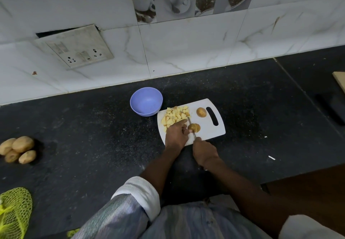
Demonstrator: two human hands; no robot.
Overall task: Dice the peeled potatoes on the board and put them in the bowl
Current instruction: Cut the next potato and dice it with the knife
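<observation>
On the white plastic cutting board point(209, 128), near edge: the left hand point(175, 136) pins a small round yellow-brown potato point(195, 127), fingers curled over its left side. The right hand point(204, 152) is wrapped round the handle of a small steel-bladed knife point(190, 124); the blade runs just left of the potato, right beside the left fingertips point(186, 131).

Risks, as I judge them:
- Round potato with no flat face down can roll under the blade, so the cut slips toward the fingertips. They sit almost touching the blade.
- The pile of pale yellow diced potato pieces point(174, 117) crowds the board's left half, touching the left hand. Any sweep or slide could push dice off the near-left edge onto the black stone counter point(93, 126).
- The board may skate on the smooth counter under a hard press.

Second whole potato point(201, 112) waits beside the handle slot, apart from both hands. The round lavender plastic bowl point(146, 101) sits just beyond the board's far-left corner, nothing visible in it, so transfer isn't done.
</observation>
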